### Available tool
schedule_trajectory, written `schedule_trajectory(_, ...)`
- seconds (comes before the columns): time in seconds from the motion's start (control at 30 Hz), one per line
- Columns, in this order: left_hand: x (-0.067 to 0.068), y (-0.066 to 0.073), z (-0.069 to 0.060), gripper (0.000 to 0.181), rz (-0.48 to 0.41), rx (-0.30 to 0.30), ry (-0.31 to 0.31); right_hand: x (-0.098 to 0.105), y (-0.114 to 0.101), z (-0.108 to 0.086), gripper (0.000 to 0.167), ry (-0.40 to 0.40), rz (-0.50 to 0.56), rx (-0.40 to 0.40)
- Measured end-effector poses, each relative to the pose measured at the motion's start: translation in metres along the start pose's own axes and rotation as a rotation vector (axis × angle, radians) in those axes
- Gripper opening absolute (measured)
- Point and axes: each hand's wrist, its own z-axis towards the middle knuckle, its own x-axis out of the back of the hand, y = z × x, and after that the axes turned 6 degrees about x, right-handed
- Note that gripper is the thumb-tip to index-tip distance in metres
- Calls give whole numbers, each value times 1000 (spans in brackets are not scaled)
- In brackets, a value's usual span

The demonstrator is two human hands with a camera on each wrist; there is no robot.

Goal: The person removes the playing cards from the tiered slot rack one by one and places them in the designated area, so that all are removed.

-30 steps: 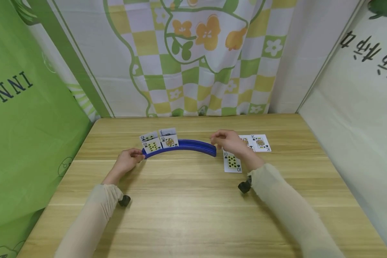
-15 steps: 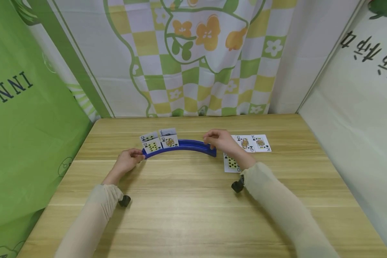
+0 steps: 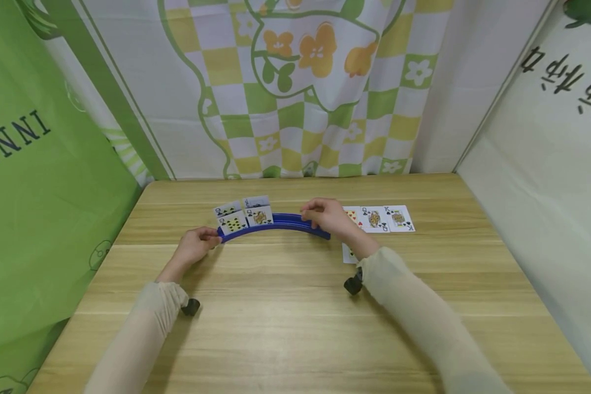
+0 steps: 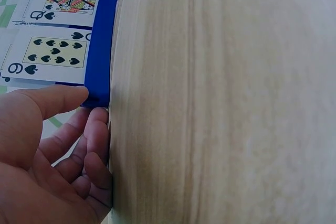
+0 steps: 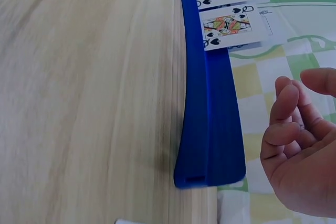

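Observation:
A curved blue playing-card holder [image 3: 295, 225] stands on the table, holding two rows of cards at its left end. In front are a nine of spades [image 4: 55, 56] and a queen of spades [image 4: 68, 2]; other cards [image 3: 227, 207] show behind them. My left hand [image 3: 194, 245] pinches the holder's left end, thumb near its front edge and fingers at the tip. Over the holder's right part is my right hand [image 3: 330, 216], its fingers loosely bent. The right wrist view shows nothing between its thumb and fingers, apart from the holder [image 5: 210, 119].
On the wooden table [image 3: 276, 317], right of the holder, a king [image 3: 398, 219], a queen [image 3: 374, 219] and a red-suited card [image 3: 352, 215] lie in a row. Another card [image 3: 348, 254] below them is mostly hidden by my right forearm. A patterned curtain [image 3: 305, 109] hangs behind.
My right hand has moved left, from beyond the holder's right end to over its right part, uncovering more of the loose cards' row. My left hand and the holder stay put.

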Motion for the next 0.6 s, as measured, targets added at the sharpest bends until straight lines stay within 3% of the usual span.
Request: schedule_trajectory(0.6, -1, 1, -1, 38, 8, -1, 7, -23, -8, 11, 21, 23, -16, 30)
